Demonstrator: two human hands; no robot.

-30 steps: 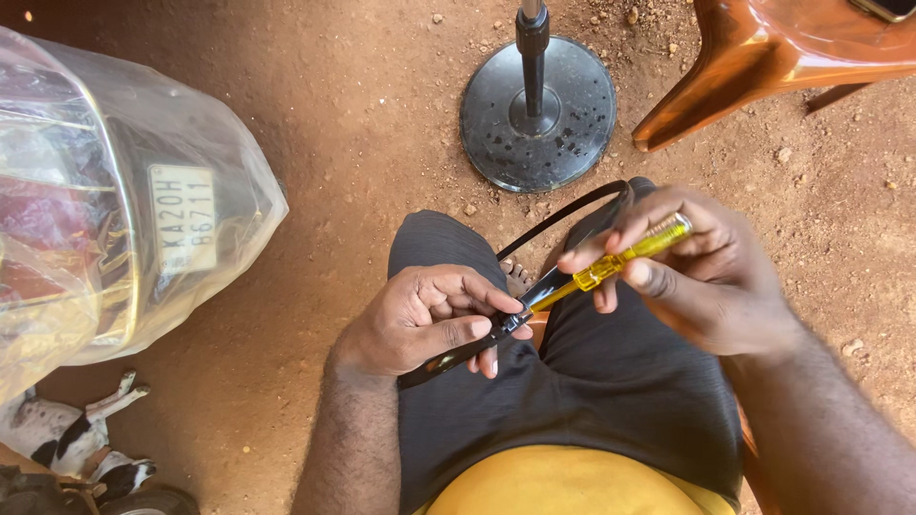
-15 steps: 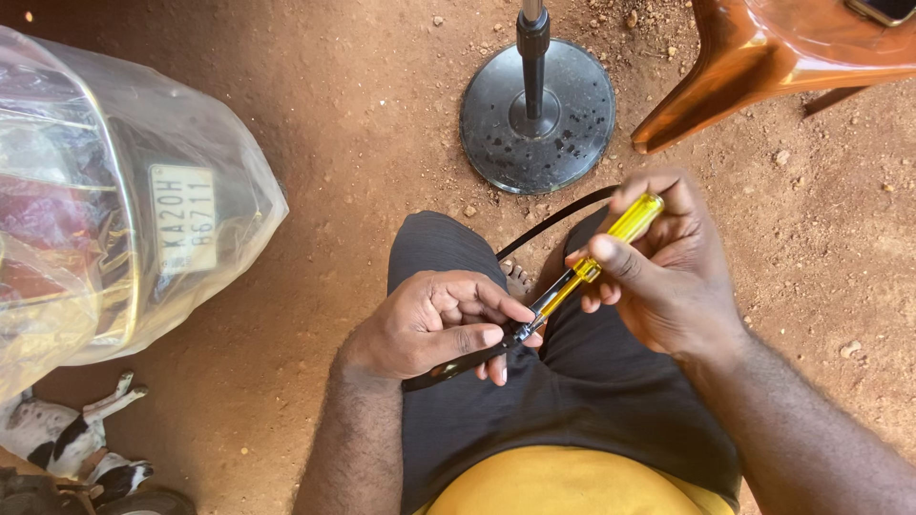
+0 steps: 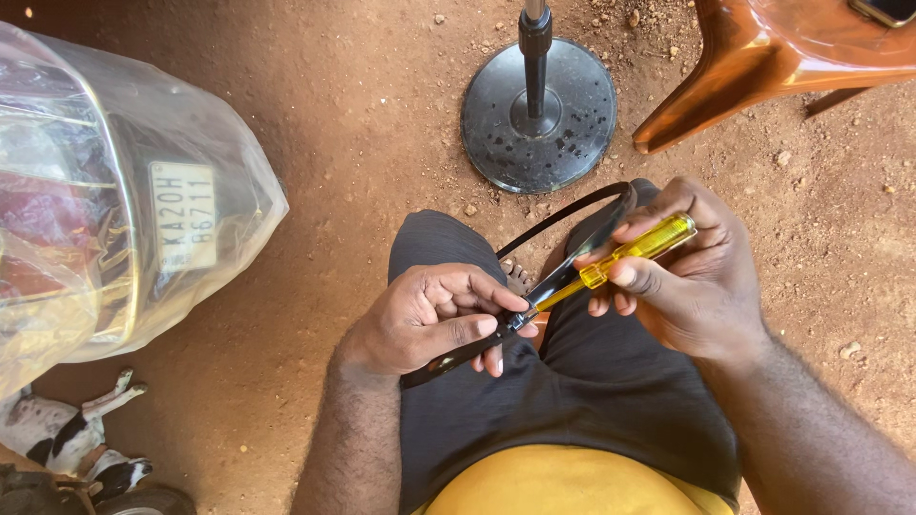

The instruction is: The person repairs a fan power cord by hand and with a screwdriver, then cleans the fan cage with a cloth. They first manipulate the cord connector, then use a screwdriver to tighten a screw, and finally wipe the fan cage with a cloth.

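My left hand (image 3: 431, 318) pinches a thin black strap-like part (image 3: 565, 216) over my lap, thumb and fingers closed on it near its lower end. The strap loops up and away past my right knee. My right hand (image 3: 689, 272) grips a yellow-handled screwdriver (image 3: 637, 250) by its clear yellow handle. The metal shaft slants down-left, and its tip meets the black part right at my left fingertips. I sit in dark trousers and a yellow shirt.
A round black metal stand base (image 3: 539, 114) with a pole sits on the red dirt ahead. An orange plastic chair leg (image 3: 725, 86) is at the upper right. A plastic-wrapped vehicle rear (image 3: 114, 200) fills the left. A black-and-white dog (image 3: 67, 439) lies at the lower left.
My right hand has turned the screwdriver handle, first raising it and then lowering it to a flatter slant. The tip stays at the black part, and my left hand keeps its grip.
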